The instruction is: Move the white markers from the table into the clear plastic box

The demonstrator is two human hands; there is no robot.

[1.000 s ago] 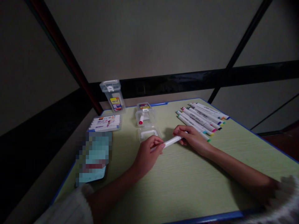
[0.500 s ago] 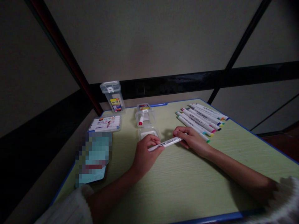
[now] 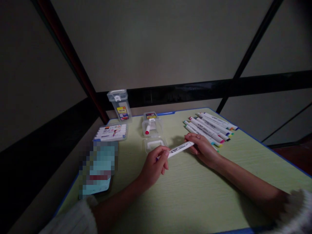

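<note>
A white marker (image 3: pixel 179 149) with dark print on its barrel is held above the table between both hands. My left hand (image 3: pixel 154 165) pinches its near end, where a bit of purple shows. My right hand (image 3: pixel 203 148) is closed on the far end, hiding that tip. Just behind the marker, a clear plastic case (image 3: pixel 152 127) lies with its lid (image 3: pixel 156 143) opened towards me. One marker with a red end (image 3: pixel 147 129) rests in that case. Beyond my right hand, several white markers with coloured ends (image 3: pixel 209 126) lie side by side.
A tall clear box (image 3: pixel 120 105) stands at the back left of the pale green table (image 3: pixel 195 201). In front of it lies a flat pack of white pens (image 3: pixel 110 132), then a pixelated light-blue item (image 3: pixel 102 165). A blue strip (image 3: pixel 166 113) runs along the back edge.
My left hand has shifted its grip on the marker, its fingers now curled round the near end, which shows purple. The whole view has moved slightly.
</note>
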